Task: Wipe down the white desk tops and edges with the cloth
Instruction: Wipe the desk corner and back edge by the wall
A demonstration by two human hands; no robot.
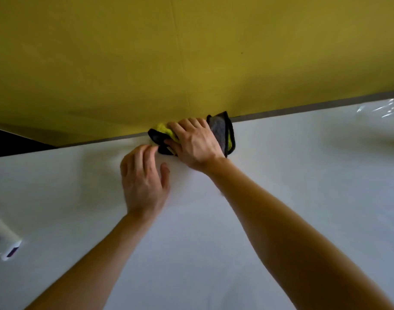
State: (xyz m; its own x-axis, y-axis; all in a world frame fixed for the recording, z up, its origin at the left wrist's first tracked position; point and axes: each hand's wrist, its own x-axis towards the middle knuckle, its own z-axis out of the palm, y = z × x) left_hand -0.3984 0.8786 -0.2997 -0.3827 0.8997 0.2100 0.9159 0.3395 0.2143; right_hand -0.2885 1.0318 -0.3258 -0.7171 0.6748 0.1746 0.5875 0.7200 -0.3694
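At near left edge, blurred white bottle [3,240] lying on smooth white desk top [281,175]. Further in, left hand [144,182] resting there, fingers loosely spread, fingertips just beside crumpled grey-and-yellow, black-edged microfibre cloth [221,133]. Beyond, right hand [196,144] pressing cloth flat-fingered at desk's far edge, below yellow partition panel [191,52].

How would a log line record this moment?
phase: wiping desk far edge | right hand: presses cloth | left hand: open, beside cloth
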